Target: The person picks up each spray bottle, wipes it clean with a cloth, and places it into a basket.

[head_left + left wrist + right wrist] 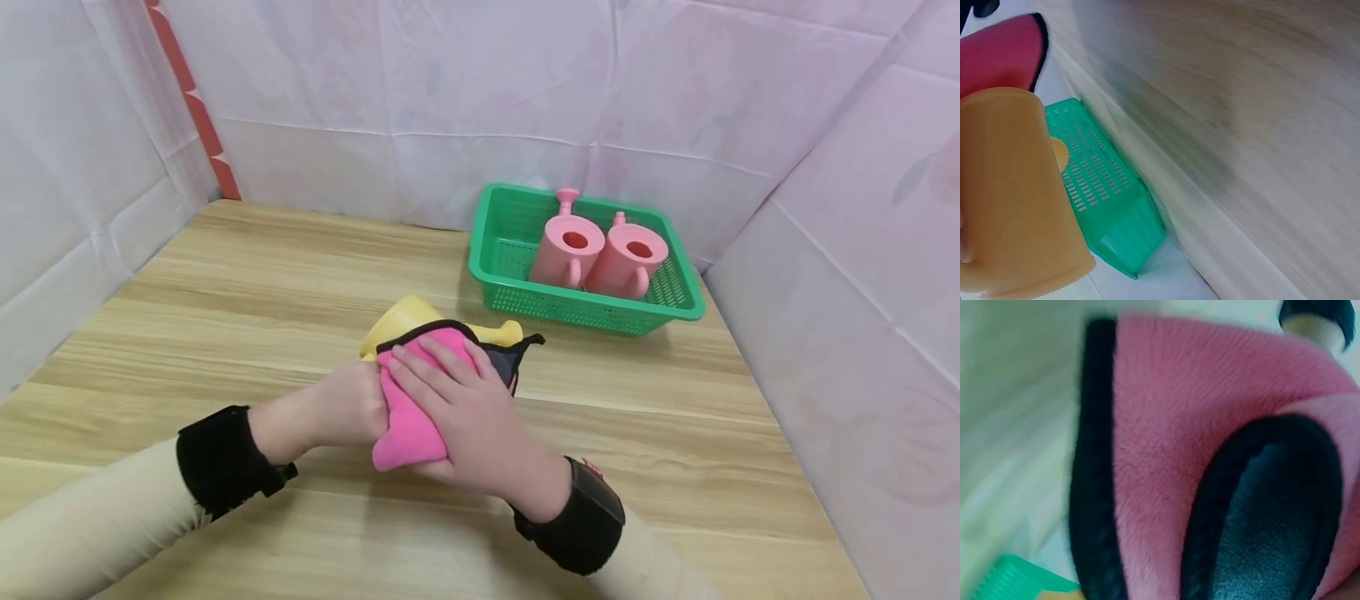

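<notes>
A yellow watering can (405,317) is tilted above the middle of the table, its spout pointing right. My left hand (345,408) is curled at its near left side and grips it; the left wrist view shows the can's smooth body (1019,194) and a bit of finger at the edge. Over the can's near side hangs a pink cloth (408,421) with black edging and a dark grey underside. My right hand (472,421) lies on that cloth with fairly straight fingers, pressing it against the can. Its thumb is mostly hidden. Folded fleece (1154,450) fills the right wrist view.
A green basket (588,315) stands at the back right of the wooden table (247,292). Two pink watering cans, one (566,250) beside the other (626,262), stand upright in it. Pale floral sheets (480,92) enclose the back and sides.
</notes>
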`<state>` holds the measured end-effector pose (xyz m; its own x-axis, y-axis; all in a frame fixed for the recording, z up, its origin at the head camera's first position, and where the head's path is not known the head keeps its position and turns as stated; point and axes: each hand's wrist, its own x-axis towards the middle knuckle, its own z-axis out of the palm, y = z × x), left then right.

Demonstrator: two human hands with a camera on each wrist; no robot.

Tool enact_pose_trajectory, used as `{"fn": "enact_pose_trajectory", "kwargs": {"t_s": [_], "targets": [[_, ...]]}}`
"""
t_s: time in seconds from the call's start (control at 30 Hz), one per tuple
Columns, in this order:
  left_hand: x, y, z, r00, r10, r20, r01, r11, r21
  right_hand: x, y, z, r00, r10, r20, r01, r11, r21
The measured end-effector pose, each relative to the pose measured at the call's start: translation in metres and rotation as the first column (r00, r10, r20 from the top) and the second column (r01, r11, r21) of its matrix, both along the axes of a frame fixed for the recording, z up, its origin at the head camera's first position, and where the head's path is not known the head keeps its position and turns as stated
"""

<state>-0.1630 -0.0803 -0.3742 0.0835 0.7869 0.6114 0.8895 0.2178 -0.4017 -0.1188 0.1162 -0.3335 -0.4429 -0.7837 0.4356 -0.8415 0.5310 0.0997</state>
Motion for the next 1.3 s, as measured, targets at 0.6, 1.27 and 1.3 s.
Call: {"fn": "enact_pose_trajectory", "kwargs": {"t_s": [0.6,1.27,1.3], "targets": [[-0.005,-0.004,0.012,0.996,0.033,-0.085,-0.036,0.999,-0.036,-0.001,0.023,0.014,0.996,0.061,0.057,-0.066,0.993,0.096],[0.003,0.010,0.004,0.996,-0.044,-0.081,0.036,0.994,-0.103,-0.026,0.016,0.022,0.968,0.120,0.219,-0.151,0.980,0.131],[0.004,0.011,0.003,0.996,-0.050,-0.079,0.043,0.994,-0.098,-0.027,0.015,0.024,0.962,0.116,0.247,-0.154,0.978,0.143]]}}
